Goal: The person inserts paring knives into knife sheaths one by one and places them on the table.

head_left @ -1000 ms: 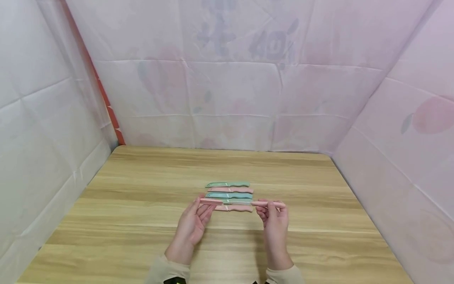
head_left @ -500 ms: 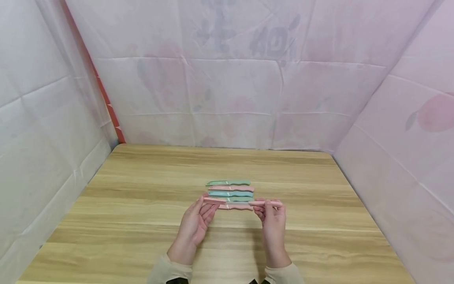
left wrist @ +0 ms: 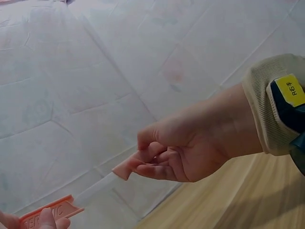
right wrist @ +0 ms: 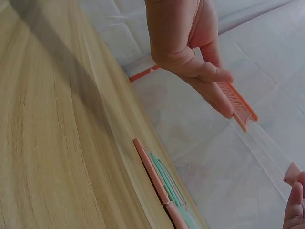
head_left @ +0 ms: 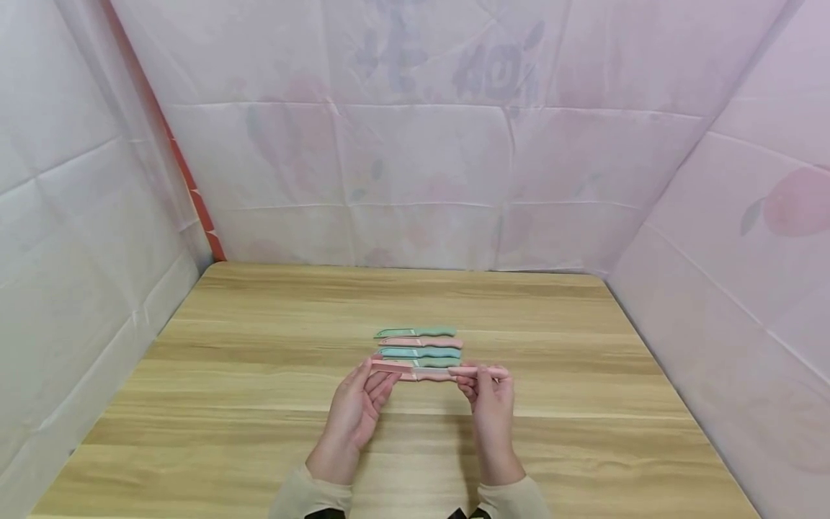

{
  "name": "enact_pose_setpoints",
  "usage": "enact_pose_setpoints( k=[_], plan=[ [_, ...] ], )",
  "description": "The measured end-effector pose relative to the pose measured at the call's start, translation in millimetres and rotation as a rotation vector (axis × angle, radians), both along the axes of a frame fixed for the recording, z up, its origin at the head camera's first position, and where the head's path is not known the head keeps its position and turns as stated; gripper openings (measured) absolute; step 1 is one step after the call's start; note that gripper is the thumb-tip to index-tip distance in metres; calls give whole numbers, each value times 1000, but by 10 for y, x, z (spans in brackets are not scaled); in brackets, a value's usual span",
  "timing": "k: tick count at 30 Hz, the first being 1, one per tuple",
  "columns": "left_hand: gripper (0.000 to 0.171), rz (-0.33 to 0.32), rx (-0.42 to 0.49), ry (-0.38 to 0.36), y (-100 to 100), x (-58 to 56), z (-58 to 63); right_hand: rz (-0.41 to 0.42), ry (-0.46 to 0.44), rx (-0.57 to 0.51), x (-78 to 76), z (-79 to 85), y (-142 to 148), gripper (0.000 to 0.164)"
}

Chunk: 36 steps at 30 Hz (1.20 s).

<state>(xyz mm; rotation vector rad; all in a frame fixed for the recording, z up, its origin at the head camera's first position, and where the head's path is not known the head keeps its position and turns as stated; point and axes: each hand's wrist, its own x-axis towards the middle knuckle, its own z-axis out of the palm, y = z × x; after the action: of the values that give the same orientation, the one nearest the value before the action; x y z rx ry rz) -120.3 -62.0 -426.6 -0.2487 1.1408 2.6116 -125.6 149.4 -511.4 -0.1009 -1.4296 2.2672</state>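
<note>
My left hand [head_left: 353, 411] pinches a pink blade sheath [head_left: 392, 367], with raised lettering facing the left wrist view. My right hand [head_left: 491, 411] grips the pink handle of a small paring knife [head_left: 478, 372] between thumb and fingers. The knife's pale blade [right wrist: 267, 150] spans the gap between the hands, pointing left, its front end at the sheath's mouth [left wrist: 76, 205]. How deep the tip sits inside is hidden. Both parts are held in the air, over a row of sheathed knives.
Several sheathed knives lie parallel on the wooden table [head_left: 259, 447]: a green one [head_left: 436, 331], a pink one [head_left: 441, 343], a blue one [head_left: 441, 353], another green one [head_left: 441, 362] and a nearest pink one [head_left: 434, 378]. Cloth walls [head_left: 421, 158] enclose the back and sides.
My right hand has moved left with the knife, and less blade shows between handle and sheath. My left hand has shifted slightly right, then stayed about still. The knives on the table lie unchanged.
</note>
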Motion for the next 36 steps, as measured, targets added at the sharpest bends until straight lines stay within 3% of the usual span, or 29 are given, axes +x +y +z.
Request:
enact_pose_setpoints(
  k=[6, 12, 19, 27, 36],
  plan=[
    [38, 2, -5, -6, -5, 14, -4, -16, -28, 29, 10, 19, -31, 54],
    [37, 7, -17, 2, -5, 15, 6, 0, -19, -3, 5, 2, -32, 44],
    [37, 9, -14, 32, -13, 9, -6, 0, -20, 1, -11, 3, -45, 53],
    [38, 5, 1, 42, -10, 11, -19, 4, -19, 6, -29, -7, -53, 36],
    [39, 8, -11, 24, 1, 19, -13, -7, -53, -35, -27, -10, -67, 53]
  ],
)
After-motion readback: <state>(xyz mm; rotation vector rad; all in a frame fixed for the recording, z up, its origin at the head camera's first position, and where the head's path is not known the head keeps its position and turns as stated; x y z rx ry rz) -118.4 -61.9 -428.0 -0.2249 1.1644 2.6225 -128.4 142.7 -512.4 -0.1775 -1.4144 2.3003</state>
